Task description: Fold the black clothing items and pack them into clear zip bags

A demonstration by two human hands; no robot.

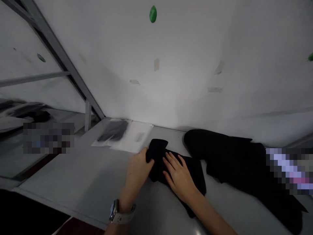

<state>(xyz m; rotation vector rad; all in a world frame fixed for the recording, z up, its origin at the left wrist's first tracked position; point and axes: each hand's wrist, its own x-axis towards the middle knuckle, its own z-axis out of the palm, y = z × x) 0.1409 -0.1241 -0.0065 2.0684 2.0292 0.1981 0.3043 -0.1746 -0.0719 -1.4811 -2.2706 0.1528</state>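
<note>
A dark, folded cloth garment [195, 169] lies on the grey table [97, 182] in front of me. My left hand [140, 166], with a watch on its wrist, grips the garment's left end between thumb and curled fingers. Flat on the middle of the cloth rests my right hand [179, 176], its fingers spread and pointing up and to the left. Part of the garment is hidden beneath both hands.
Clear plastic bags [132, 135], one with dark contents, lie at the table's back left. A larger heap of black cloth [234, 160] is on the right. A metal frame [61, 58] rises at the left before a white wall [183, 49].
</note>
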